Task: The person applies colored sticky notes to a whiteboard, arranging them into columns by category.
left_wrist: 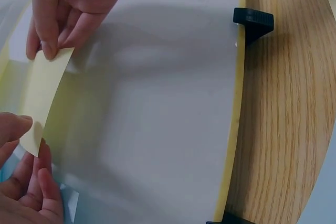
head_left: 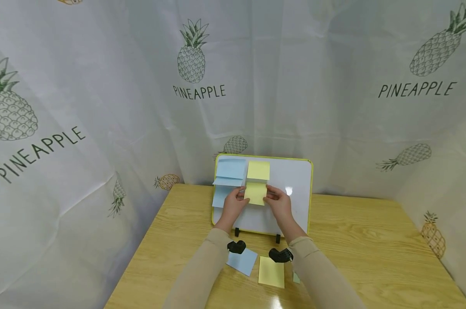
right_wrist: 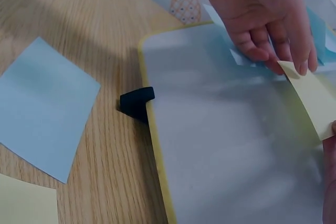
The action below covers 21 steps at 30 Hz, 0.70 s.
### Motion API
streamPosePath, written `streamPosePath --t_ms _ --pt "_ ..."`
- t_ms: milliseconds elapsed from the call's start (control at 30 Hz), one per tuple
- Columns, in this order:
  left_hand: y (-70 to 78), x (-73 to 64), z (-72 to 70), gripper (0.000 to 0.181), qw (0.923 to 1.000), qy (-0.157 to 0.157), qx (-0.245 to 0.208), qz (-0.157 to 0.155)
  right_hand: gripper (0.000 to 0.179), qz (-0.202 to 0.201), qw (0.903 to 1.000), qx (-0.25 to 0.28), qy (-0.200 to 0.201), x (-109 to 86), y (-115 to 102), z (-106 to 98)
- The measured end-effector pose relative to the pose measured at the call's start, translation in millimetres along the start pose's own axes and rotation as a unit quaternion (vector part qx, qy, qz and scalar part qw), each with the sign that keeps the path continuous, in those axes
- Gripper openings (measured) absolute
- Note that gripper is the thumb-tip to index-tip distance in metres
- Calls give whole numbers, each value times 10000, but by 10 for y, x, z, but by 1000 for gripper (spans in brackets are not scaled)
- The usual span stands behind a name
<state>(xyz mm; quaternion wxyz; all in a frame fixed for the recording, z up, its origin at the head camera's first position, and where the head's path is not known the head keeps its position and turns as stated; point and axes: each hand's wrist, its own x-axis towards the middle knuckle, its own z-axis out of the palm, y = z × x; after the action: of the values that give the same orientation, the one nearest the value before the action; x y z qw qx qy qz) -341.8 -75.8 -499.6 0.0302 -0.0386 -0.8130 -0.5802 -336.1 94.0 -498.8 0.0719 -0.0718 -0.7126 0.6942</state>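
A yellow sticky note (head_left: 255,194) is held at its two sides in front of a whiteboard (head_left: 279,219) with a yellow frame. My left hand (head_left: 234,205) pinches its left edge between thumb and fingers; my right hand (head_left: 280,207) pinches the right edge. In the right wrist view the note (right_wrist: 313,98) tilts away from the board at its lower edge; whether its top touches the board I cannot tell. Just above it another yellow note (head_left: 258,170) is stuck on the board. Blue notes (head_left: 231,168) hang in a column at the board's left, the lower one partly behind my left hand.
Black feet (head_left: 278,238) hold the board up on the wooden table (head_left: 348,240). In front lie a blue pad (head_left: 243,261), a yellow pad (head_left: 271,272) and a green one (head_left: 296,277), mostly hidden by my right sleeve. A pineapple-print curtain (head_left: 294,86) hangs behind.
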Motion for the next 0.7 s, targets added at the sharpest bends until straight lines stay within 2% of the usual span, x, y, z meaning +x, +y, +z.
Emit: streamPosePath --t_ms 100,267,333,500,700 --pt "10 -5 8 45 9998 73 126 97 46 -22 10000 -52 28 19 2 4" --pt "54 -50 13 41 9974 437 429 372 47 -33 9999 -112 99 45 10 2" --pt "60 -58 21 40 9971 472 433 407 47 -101 9998 -142 134 53 17 0" --pt "56 -31 58 42 9991 278 206 264 47 -280 9994 -144 167 71 40 -1" --pt "75 17 76 48 9998 172 -85 -41 46 -300 9994 -163 53 60 44 25"
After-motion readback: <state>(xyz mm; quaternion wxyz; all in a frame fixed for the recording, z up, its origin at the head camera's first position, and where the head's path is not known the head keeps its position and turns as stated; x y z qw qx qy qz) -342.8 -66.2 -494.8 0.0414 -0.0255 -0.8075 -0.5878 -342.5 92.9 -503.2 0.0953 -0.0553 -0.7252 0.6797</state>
